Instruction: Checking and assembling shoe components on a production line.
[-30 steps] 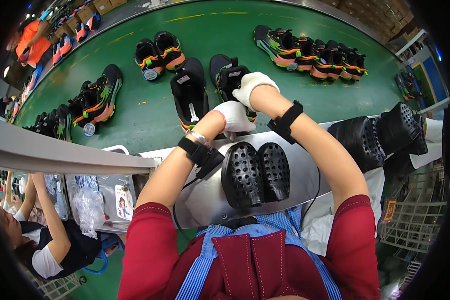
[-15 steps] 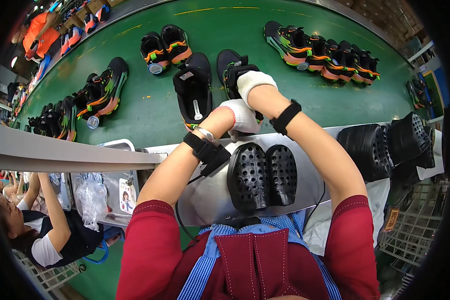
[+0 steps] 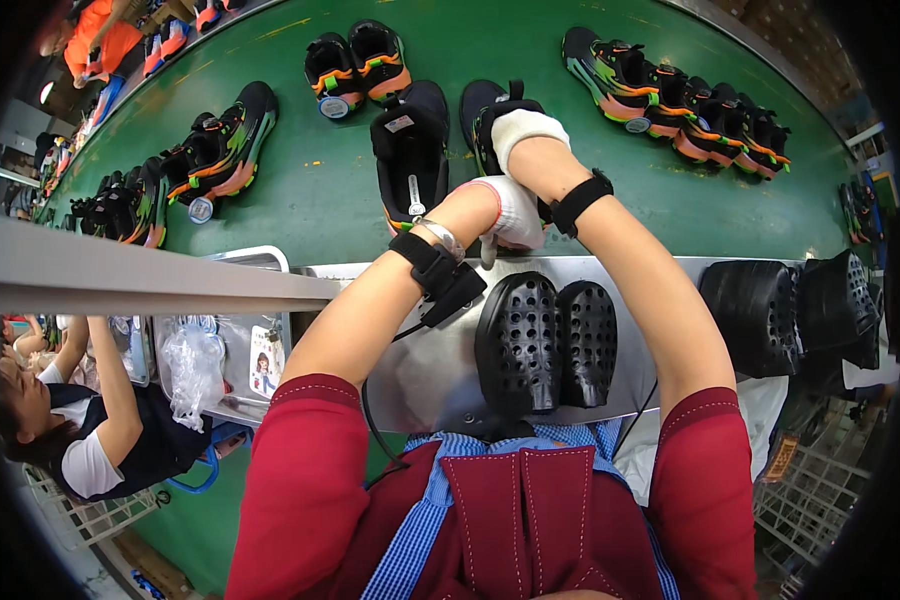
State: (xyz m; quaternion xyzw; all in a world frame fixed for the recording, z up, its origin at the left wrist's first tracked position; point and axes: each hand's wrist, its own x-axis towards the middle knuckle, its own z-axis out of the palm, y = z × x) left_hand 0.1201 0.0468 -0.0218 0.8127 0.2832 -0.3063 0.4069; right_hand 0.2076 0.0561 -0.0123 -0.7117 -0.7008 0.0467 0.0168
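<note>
Only the view has clearly been shifted. Under and just beyond the left hand (image 3: 519, 213) and right hand (image 3: 528, 130), one shoe (image 3: 478, 108) is apparently steadied; their closure cannot be told. Black forms (image 3: 522, 345) are set nearer the body, presumably for easy reach.

Before me there is a green desk (image 3: 750, 205). On it stand a line of black shoes (image 3: 705, 112) at my right, a pair of shoes (image 3: 376, 65) at the far side, a group of shoes (image 3: 192, 160) at my left and, nearer to me, two more shoes (image 3: 410, 150). On the metal ledge (image 3: 425, 380) along its near edge, two black perforated forms (image 3: 520, 345) lie side by side.
</note>
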